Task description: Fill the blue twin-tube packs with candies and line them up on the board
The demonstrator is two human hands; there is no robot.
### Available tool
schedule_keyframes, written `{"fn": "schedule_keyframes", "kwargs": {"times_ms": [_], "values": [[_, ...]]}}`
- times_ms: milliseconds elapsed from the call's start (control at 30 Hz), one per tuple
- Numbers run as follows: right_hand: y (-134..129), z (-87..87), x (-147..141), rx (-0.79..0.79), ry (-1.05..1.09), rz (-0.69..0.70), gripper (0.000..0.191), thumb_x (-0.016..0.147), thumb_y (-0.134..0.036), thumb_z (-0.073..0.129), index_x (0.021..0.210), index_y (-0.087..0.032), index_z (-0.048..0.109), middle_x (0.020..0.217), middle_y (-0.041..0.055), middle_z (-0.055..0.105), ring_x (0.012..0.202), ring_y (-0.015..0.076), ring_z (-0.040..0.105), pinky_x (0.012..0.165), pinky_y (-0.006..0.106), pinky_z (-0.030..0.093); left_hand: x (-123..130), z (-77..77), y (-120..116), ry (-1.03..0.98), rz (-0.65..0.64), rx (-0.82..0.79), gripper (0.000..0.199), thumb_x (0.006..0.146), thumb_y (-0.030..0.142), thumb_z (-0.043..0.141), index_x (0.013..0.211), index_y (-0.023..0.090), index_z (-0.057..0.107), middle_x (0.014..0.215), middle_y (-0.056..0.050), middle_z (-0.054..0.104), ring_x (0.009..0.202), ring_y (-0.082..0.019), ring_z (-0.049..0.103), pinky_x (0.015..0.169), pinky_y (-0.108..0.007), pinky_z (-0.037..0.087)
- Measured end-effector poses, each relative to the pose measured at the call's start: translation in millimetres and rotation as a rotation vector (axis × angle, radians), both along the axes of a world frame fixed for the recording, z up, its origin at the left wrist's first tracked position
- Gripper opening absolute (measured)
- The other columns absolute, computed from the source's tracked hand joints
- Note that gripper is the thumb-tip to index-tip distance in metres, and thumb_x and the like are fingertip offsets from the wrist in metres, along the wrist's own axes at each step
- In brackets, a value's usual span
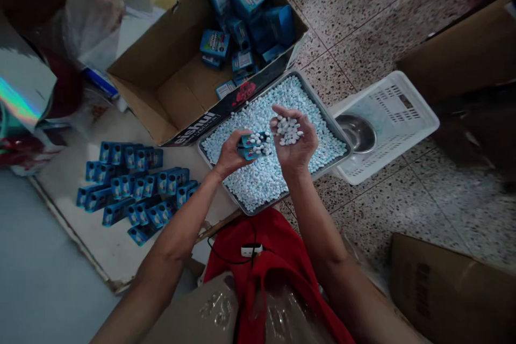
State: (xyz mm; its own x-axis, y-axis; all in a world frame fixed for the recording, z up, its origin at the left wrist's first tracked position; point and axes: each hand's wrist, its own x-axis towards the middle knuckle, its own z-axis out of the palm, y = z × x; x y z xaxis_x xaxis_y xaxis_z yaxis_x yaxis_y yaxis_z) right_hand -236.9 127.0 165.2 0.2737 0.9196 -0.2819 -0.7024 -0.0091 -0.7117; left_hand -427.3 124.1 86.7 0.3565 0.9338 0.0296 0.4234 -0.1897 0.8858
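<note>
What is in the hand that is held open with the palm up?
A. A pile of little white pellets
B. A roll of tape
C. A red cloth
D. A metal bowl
A: the right hand is cupped palm up with a heap of small white pellets in it, held over the tray full of the same pellets.

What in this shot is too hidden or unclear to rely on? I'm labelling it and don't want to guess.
Head view only:
- Small blue box in the left hand: mostly hidden by fingers and white pellets; its print cannot be read.
- Tray floor: buried under pellets.
- Right hand: its cupped pile is too small to count.
- Metal bowl in the white basket: too dim to tell its contents.
- Cardboard box lettering: partly cut off and upside down.
</note>
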Motion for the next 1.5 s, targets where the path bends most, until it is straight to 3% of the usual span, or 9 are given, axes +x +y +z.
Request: {"fn": "schedule_keyframes", "kwargs": {"times_ms": [167, 400, 567, 700, 800, 967, 1133, 1267, 1500], "values": [[4.2, -9.0, -0.9, 0.029, 0.028, 0.025, 0.037, 0.092, -0.065, 0.064, 0.101, -0.029, 0.072, 0.092, 0.0011, 0.075, 0.083, 0.0181, 0.069, 0.083, 0.037, 0.057, -2.0, -1.7, 4.9, 0.011, 0.011, 0.026, 0.063, 0.069, 0.022, 0.088, 0.127, 0.022, 0.065, 0.124, -0.008, 0.074, 0.113, -0.028, 0.074, 0.1, -0.043, 0.06], [5.7, -24.7, -1.3, 0.133, -0.308, 0.069, 0.043, 0.093, -0.06, 0.057, 0.068, -0.025, 0.057, 0.094, 0.0038, 0.069, 0.083, 0.019, 0.064, 0.085, 0.04, 0.054, 3.0, -8.3, 5.5, 0.004, 0.046, -0.021, 0.066, 0.067, 0.026, 0.09, 0.127, 0.024, 0.063, 0.122, -0.006, 0.074, 0.109, -0.027, 0.074, 0.098, -0.04, 0.06], [0.4, -31.6, -16.8, 0.173, -0.521, 0.07, 0.041, 0.098, -0.058, 0.056, 0.073, -0.026, 0.063, 0.085, 0.0025, 0.066, 0.092, 0.021, 0.065, 0.097, 0.043, 0.053, 11.0, -12.0, 2.6, -0.018, 0.079, -0.04, 0.067, 0.066, 0.022, 0.09, 0.127, 0.022, 0.063, 0.122, -0.006, 0.073, 0.11, -0.026, 0.073, 0.099, -0.038, 0.058], [-19.6, -37.6, -17.5, 0.181, -0.614, 0.13, 0.041, 0.103, -0.06, 0.048, 0.092, -0.029, 0.072, 0.103, 0.0043, 0.074, 0.115, 0.0251, 0.07, 0.11, 0.05, 0.052, 6.4, -17.5, 3.9, -0.037, 0.089, -0.084, 0.074, 0.062, 0.026, 0.094, 0.128, 0.023, 0.063, 0.126, -0.006, 0.074, 0.114, -0.027, 0.072, 0.101, -0.039, 0.058], [-40.4, -63.9, 16.7, 0.058, -0.853, 0.081, 0.044, 0.106, -0.057, 0.04, 0.11, -0.029, 0.072, 0.131, 0.0078, 0.072, 0.134, 0.0273, 0.064, 0.119, 0.057, 0.046, -8.3, -23.9, 4.5, -0.126, 0.171, -0.144, 0.083, 0.059, 0.04, 0.099, 0.13, 0.023, 0.061, 0.123, -0.007, 0.075, 0.111, -0.028, 0.073, 0.101, -0.044, 0.06], [-56.9, -142.1, 76.0, -0.588, -1.438, 0.013, 0.051, 0.105, -0.051, 0.04, 0.13, -0.017, 0.068, 0.148, 0.0205, 0.062, 0.147, 0.0342, 0.051, 0.126, 0.063, 0.034, -29.9, -36.2, -7.4, -0.361, 0.105, -0.333, 0.095, 0.053, 0.056, 0.103, 0.132, 0.027, 0.058, 0.123, -0.008, 0.075, 0.111, -0.032, 0.075, 0.097, -0.052, 0.063], [-38.5, -179.8, 21.8, -0.66, -1.644, 0.069, 0.07, 0.095, -0.067, 0.059, 0.144, -0.017, 0.061, 0.155, 0.0233, 0.054, 0.147, 0.0384, 0.047, 0.123, 0.064, 0.035, -36.7, -32.7, -18.1, -0.347, 0.117, -0.303, 0.092, 0.059, 0.055, 0.1, 0.135, 0.027, 0.056, 0.128, -0.009, 0.073, 0.115, -0.031, 0.074, 0.099, -0.048, 0.062], [-17.4, -176.6, -26.9, -0.586, -1.394, -0.005, 0.056, 0.085, -0.06, 0.07, 0.119, -0.017, 0.068, 0.124, 0.0154, 0.069, 0.126, 0.0319, 0.06, 0.118, 0.053, 0.044, -45.3, -1.5, -14.9, -0.003, 0.064, -0.105, 0.072, 0.068, 0.031, 0.092, 0.132, 0.024, 0.06, 0.135, -0.009, 0.071, 0.124, -0.03, 0.07, 0.109, -0.043, 0.056], [-14.9, -134.8, -20.5, -0.457, -0.211, 0.07, 0.039, 0.072, -0.058, 0.065, 0.092, -0.025, 0.061, 0.089, 0.0021, 0.068, 0.087, 0.021, 0.065, 0.077, 0.035, 0.055, -55.3, 27.0, -3.2, 0.356, 0.031, 0.043, 0.067, 0.059, 0.01, 0.082, 0.123, 0.024, 0.066, 0.125, -0.007, 0.073, 0.117, -0.034, 0.068, 0.108, -0.047, 0.054]]}}
